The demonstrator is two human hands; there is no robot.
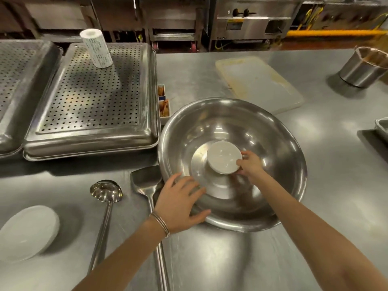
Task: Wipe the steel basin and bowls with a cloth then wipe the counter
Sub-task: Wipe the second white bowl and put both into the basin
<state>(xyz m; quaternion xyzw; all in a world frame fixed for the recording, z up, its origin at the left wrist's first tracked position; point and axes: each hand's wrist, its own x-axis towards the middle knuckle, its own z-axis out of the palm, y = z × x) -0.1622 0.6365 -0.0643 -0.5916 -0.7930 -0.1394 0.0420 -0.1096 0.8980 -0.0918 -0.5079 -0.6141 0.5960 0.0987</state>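
Since no cloth shows anywhere in view, we judge the wiping has not begun: the basin, the bowls and the counter are all still to do, and this looks like clearing the basin first.

Our left hand (180,203) rests on the near rim of the large round steel basin (294,156), fingers straight and spread, thumb over the outer edge. Our right hand (251,164) reaches inside and pinches the small white round bowl (222,157) by its right edge, between thumb and fingertips. The bowl sits at the middle of the basin, which stands on the steel counter (325,196) right in front of us.

Apart from that bowl the basin seems to hold nothing loose. We cannot tell whether the bright disc beneath the bowl is the basin's flat bottom or another steel piece. A shallow white oval dish (28,232) lies near left and looks empty. The small rectangular tubs (164,101) beside the perforated steel tray (90,97) hold orange-brown scraps. A white paper roll (96,48) stands on that tray. The steel cylindrical pot (363,66) at far right shows brownish residue inside.
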